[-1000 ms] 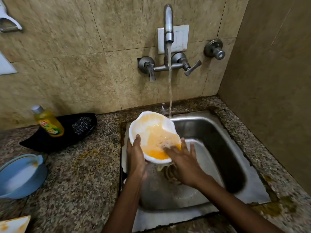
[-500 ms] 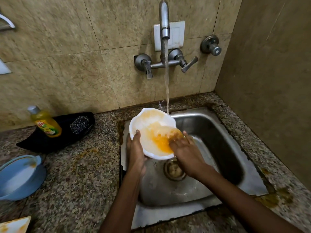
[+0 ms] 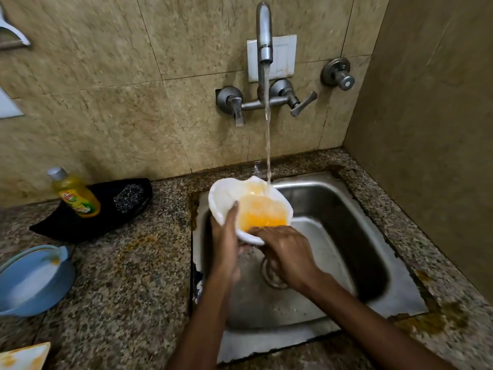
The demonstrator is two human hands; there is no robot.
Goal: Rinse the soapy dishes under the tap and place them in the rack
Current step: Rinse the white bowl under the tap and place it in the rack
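Note:
A white bowl [image 3: 226, 194] with a wavy rim is held over the steel sink [image 3: 336, 236], tilted toward me, with orange-yellow water pooled inside. My left hand [image 3: 226, 244] grips its left rim, thumb inside. My right hand [image 3: 286, 252] is at the bowl's near edge, fingertips touching the rim and the orange water. Water runs from the wall tap [image 3: 264, 36] and lands in the back of the bowl. No rack shows in this view.
A blue bowl [image 3: 32, 279] with soap film sits on the granite counter at left, and a stained white dish corner [image 3: 24, 356] at bottom left. A yellow dish-soap bottle [image 3: 76, 194] and a steel scrubber [image 3: 129, 197] rest in a black tray [image 3: 66, 225]. A tiled wall stands close on the right.
The bowl has shifted slightly back under the stream and more orange water has collected in it. My right hand slid from inside the bowl down to its near rim.

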